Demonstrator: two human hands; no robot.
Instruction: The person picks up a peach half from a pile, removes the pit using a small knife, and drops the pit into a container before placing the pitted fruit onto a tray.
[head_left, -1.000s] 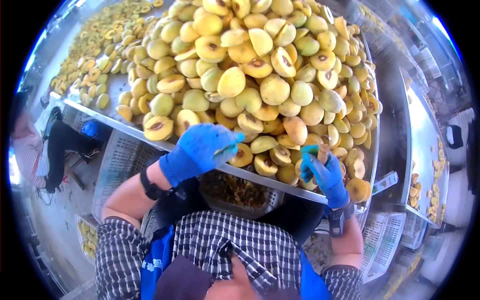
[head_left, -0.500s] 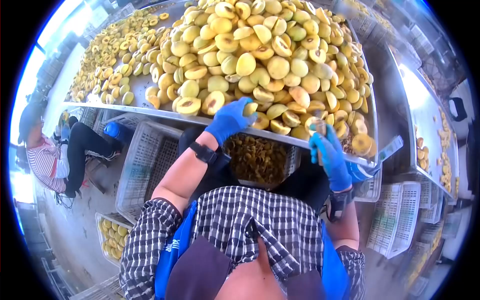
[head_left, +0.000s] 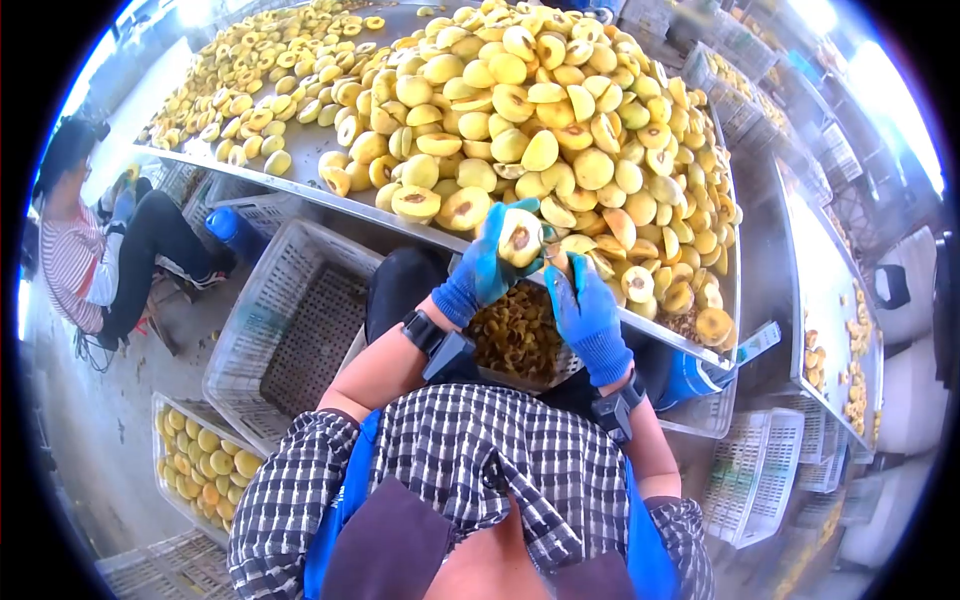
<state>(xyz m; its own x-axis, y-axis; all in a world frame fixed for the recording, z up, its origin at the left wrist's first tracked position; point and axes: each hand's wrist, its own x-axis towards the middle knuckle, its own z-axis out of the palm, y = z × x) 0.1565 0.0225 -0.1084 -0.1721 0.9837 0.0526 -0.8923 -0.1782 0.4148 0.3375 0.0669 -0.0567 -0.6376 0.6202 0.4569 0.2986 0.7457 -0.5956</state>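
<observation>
The half was gripped in your left hand, cut face up, by the near edge of the table. Your right hand, closed round a tool, had been well apart half a second earlier; now it had come in, bringing the tool just beside the fruit, with the pile beyond and scraps below.

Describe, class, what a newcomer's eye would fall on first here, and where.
The great heap of yellow fruit on the metal table would probably come first. Next, at the table's near edge, the blue-gloved left hand holds a cut fruit, with the right hand close beside it.
</observation>
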